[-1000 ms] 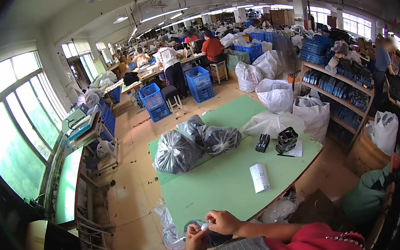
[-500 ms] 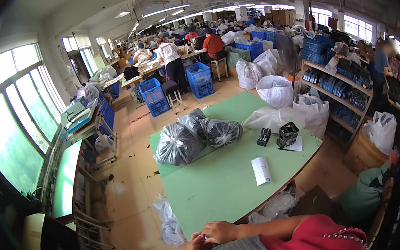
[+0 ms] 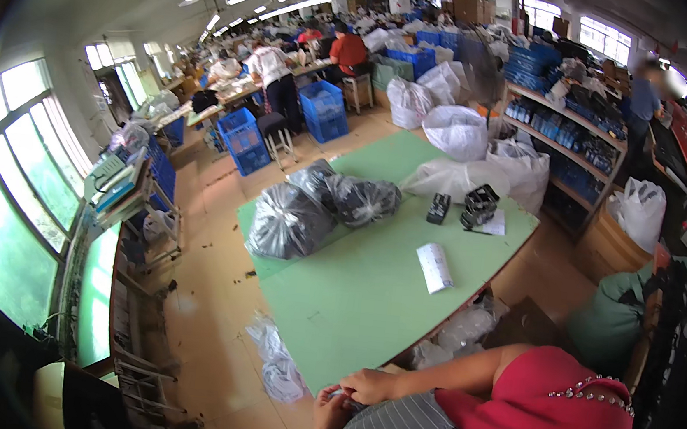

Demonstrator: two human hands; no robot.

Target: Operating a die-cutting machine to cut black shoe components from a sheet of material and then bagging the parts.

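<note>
My left hand (image 3: 330, 412) and my right hand (image 3: 368, 386) meet at the near corner of a green-topped table (image 3: 343, 305). Fingers of both are bent together around something small and pale, too little of it showing to name. Farther up the tabletop sit several clear plastic bags (image 3: 289, 222) stuffed with dark goods. A curled white paper sheet (image 3: 435, 269) lies right of the middle. Behind it are a small black device (image 3: 438, 208) and a stack of black parts (image 3: 479, 207), with a flat white paper (image 3: 495, 222) beside the stack.
Big white sacks (image 3: 456, 132) stand past the table's far edge, beside a loaded shelf rack (image 3: 561, 144). Blue crates (image 3: 245, 140) and a stool (image 3: 275, 133) are at the far left. A crumpled plastic bag (image 3: 279, 365) lies on the floor. Other people work at distant benches.
The whole view has shifted, so the table and room sit a little farther left and higher. My hands stay together at the corner, with fingers slightly moved.
</note>
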